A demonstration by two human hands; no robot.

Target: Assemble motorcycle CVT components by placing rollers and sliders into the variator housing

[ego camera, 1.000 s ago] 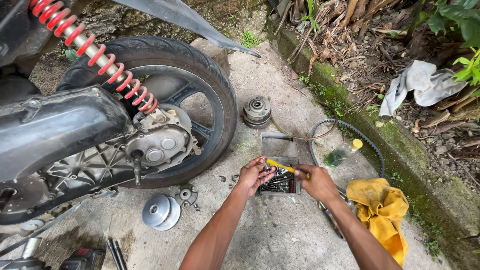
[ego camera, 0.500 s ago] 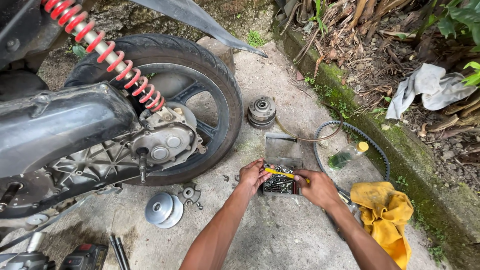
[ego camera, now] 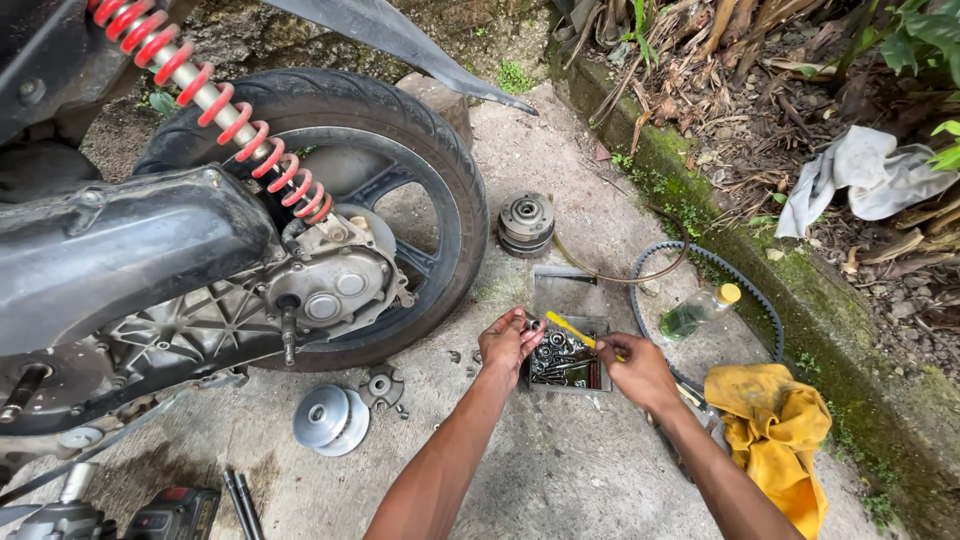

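Note:
My left hand [ego camera: 508, 343] hovers at the left edge of a small metal tray [ego camera: 570, 352] filled with dark small parts; its fingers pinch a small dark part. My right hand [ego camera: 636, 370] grips a yellow-handled brush [ego camera: 568, 330], whose tip points over the tray toward my left hand. The tray lies on the concrete ground just right of a motorbike's rear wheel [ego camera: 400, 200].
The open engine case [ego camera: 310, 300] and red shock spring [ego camera: 225, 110] sit left. A pulley disc [ego camera: 328, 418] and a clutch assembly [ego camera: 526, 222] lie on the ground. A drive belt [ego camera: 720, 270], small bottle [ego camera: 700, 310], yellow rag [ego camera: 775, 430] and mossy kerb [ego camera: 850, 350] are right.
Both hands stay over the tray with little shift; the brush remains in my right hand. The view has drifted slightly, so the scene sits a bit lower and further right.

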